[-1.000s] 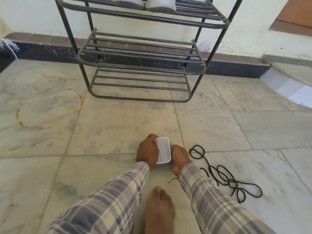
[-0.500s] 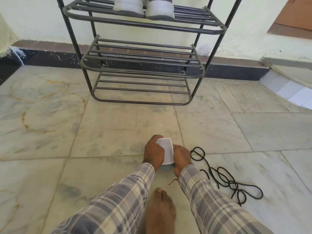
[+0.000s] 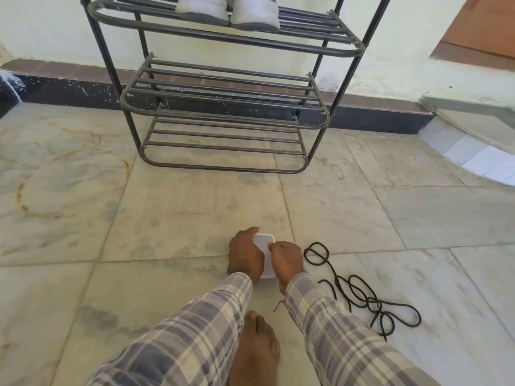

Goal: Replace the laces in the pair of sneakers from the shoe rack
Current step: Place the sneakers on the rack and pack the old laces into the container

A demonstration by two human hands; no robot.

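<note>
A small white plastic box point(image 3: 264, 240) with a lid sits on the marble floor in front of me. My left hand point(image 3: 244, 253) grips its left side. My right hand point(image 3: 286, 259) holds its right side, fingers curled over the lid's edge. Black laces point(image 3: 359, 291) lie tangled on the floor just right of my right hand. A pair of white and grey sneakers point(image 3: 228, 11) stands on the upper shelf of the dark metal shoe rack point(image 3: 223, 93), heels toward me.
My bare foot point(image 3: 256, 349) stands on the floor below the box. The rack's two lower shelves hold nothing. A raised tiled step point(image 3: 479, 151) curves along the right. A dark skirting runs along the wall behind the rack.
The view has tilted up a little, showing more of the sneakers. My right hand's fingers have come up over the lid's edge; the box stays on the floor.
</note>
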